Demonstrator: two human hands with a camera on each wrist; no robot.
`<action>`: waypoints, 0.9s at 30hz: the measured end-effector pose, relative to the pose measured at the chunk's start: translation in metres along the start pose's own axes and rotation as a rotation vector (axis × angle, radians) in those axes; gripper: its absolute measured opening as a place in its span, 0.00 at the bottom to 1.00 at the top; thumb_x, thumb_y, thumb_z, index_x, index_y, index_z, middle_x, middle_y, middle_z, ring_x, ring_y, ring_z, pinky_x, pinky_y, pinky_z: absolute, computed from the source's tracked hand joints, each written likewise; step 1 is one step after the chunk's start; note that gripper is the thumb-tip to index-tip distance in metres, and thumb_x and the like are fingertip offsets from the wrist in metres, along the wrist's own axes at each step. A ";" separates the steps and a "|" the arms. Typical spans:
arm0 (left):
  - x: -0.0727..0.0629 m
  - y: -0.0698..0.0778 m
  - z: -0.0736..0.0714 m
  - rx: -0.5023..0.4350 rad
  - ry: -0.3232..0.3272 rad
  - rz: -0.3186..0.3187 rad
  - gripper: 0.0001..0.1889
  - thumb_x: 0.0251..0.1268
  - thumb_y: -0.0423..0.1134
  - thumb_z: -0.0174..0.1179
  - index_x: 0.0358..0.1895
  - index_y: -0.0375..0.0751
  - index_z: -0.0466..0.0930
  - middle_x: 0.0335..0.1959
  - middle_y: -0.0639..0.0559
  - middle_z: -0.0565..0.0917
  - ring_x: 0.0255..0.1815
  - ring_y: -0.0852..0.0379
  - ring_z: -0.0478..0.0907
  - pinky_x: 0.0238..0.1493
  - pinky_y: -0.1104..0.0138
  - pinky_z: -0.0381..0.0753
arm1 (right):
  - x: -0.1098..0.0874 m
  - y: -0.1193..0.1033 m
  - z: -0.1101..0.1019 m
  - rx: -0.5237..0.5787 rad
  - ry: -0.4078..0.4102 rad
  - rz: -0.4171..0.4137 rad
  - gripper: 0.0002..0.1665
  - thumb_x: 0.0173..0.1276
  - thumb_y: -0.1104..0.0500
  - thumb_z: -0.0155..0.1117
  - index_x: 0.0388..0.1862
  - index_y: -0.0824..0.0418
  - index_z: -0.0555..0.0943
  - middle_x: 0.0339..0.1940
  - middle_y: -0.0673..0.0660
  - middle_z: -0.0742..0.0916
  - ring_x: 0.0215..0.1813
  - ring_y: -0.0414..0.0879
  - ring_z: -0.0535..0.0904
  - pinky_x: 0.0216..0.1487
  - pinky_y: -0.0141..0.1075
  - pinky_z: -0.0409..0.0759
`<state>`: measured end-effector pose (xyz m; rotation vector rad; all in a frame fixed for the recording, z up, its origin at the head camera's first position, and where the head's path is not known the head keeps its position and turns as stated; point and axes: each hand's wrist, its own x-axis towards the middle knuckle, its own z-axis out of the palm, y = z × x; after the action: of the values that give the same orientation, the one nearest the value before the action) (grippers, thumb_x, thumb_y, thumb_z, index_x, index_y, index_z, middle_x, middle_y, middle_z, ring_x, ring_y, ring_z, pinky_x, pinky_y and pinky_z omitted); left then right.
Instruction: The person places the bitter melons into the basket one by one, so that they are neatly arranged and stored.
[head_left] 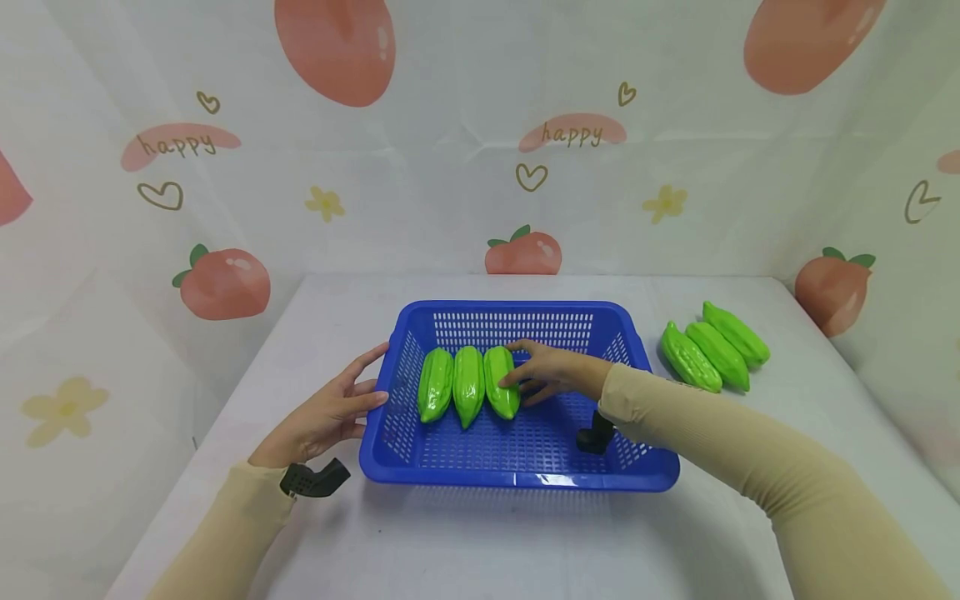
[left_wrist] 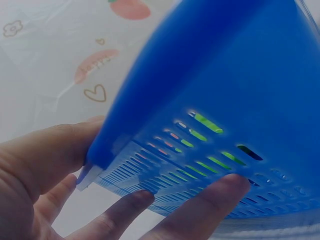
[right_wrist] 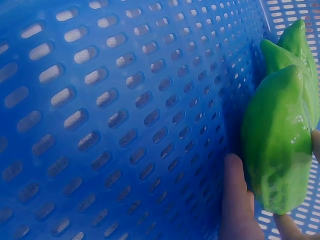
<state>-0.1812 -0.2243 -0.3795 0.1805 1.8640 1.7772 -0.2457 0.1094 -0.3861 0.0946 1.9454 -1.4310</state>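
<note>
A blue plastic basket (head_left: 517, 479) stands on the table with three green bitter melons lying side by side in its left half. My left hand (head_left: 322, 419) grips the basket's left rim, its fingers spread along the outer wall in the left wrist view. Reaching in from the right, my right hand (head_left: 551, 371) holds the rightmost bitter melon (head_left: 498, 385), thumb and fingers on either side of it. That melon (right_wrist: 280, 142) lies on the slotted floor in the right wrist view. Beside it are the middle bitter melon (head_left: 468, 385) and the left one (head_left: 437, 385).
Three more bitter melons lie together on the table right of the basket: a near one (head_left: 692, 358), a middle one (head_left: 718, 354) and a far one (head_left: 737, 333). A white cloth (head_left: 450, 542) covers the table, and a printed curtain (head_left: 435, 192) hangs behind.
</note>
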 end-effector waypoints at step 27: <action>0.002 -0.002 0.001 -0.009 0.027 -0.008 0.43 0.69 0.39 0.58 0.77 0.70 0.40 0.71 0.33 0.63 0.51 0.45 0.83 0.49 0.47 0.82 | 0.000 0.000 -0.001 -0.020 -0.001 -0.004 0.50 0.62 0.64 0.69 0.77 0.52 0.52 0.71 0.70 0.64 0.68 0.66 0.69 0.54 0.51 0.82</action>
<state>-0.1816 -0.2232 -0.3821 0.1462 1.8733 1.7907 -0.2464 0.1097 -0.3858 0.0814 1.9598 -1.4136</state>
